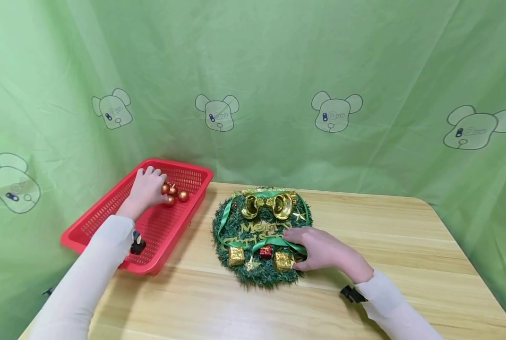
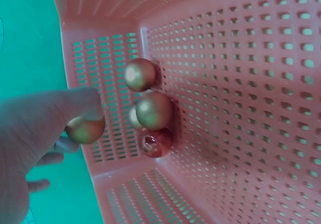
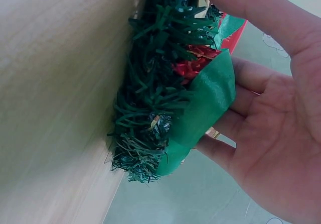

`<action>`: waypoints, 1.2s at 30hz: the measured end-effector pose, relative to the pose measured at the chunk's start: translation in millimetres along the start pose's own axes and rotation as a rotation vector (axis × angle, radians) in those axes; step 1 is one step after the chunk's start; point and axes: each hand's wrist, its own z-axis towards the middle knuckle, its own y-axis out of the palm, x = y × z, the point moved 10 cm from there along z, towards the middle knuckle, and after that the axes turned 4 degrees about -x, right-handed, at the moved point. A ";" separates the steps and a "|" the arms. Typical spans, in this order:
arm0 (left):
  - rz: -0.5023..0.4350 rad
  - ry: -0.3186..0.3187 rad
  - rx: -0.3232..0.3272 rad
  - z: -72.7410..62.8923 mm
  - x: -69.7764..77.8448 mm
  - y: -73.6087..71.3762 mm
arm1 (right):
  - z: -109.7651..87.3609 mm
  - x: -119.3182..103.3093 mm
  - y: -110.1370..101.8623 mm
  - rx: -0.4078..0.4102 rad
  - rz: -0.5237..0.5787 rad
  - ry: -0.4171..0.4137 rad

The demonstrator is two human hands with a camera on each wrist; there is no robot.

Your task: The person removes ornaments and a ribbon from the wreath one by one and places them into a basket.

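Note:
My left hand [image 1: 147, 185] is over the red plastic basket [image 1: 150, 268]. In the left wrist view, its thumb and fingers pinch a gold Christmas ball [image 2: 86, 130] above the basket floor. Several more shiny balls [image 2: 154, 110] lie together lower in the basket. My right hand [image 1: 322, 248] rests at the right side of a green Christmas wreath [image 1: 263, 279] lying on the table. Seen from the right wrist, its fingers spread loosely behind a green ribbon [image 3: 206, 96], touching it, with the thumb at the tinsel edge.
The wreath carries gold bells [image 1: 282, 206], gold lettering [image 1: 257, 228], small gift boxes [image 1: 236, 256] and stars [image 1: 251, 263]. Both stand on a light wooden table [image 1: 389, 226]. A green curtain [image 1: 274, 56] with bear-head outlines hangs behind and along both sides.

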 end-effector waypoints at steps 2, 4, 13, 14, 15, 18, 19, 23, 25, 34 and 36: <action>0.009 -0.029 0.010 -1.2 -6.4 1.9 | -0.1 0.5 -0.2 0.000 0.000 0.002; 0.014 -0.056 0.017 -2.6 -12.4 3.4 | -0.2 0.8 -0.4 0.001 0.003 0.002; 0.014 -0.155 -0.027 -7.8 -32.4 18.1 | -1.3 2.1 0.1 0.000 0.009 0.009; 0.011 -0.163 -0.025 -8.8 -33.7 19.3 | -1.2 2.0 0.2 0.001 0.007 0.008; 0.007 -0.171 -0.019 -9.9 -35.0 20.1 | -1.1 2.0 0.3 0.001 0.006 0.007; -0.005 -0.190 -0.007 -12.3 -39.2 22.5 | -0.6 2.2 0.6 0.000 0.006 0.007; -0.008 -0.195 -0.007 -12.9 -40.7 23.2 | -0.4 2.2 0.6 0.000 0.006 0.007; -0.021 -0.204 -0.016 -13.2 -44.7 25.9 | -0.3 2.3 0.1 -0.001 0.006 0.010; -0.029 -0.204 -0.024 -13.2 -45.8 28.7 | -0.3 2.2 0.2 -0.002 0.005 0.010; -0.041 -0.201 -0.120 -16.4 -47.6 52.5 | -0.8 0.1 1.5 -0.002 0.008 0.007; -0.042 -0.201 -0.130 -17.2 -48.1 54.1 | -1.2 0.2 1.6 0.001 0.005 0.011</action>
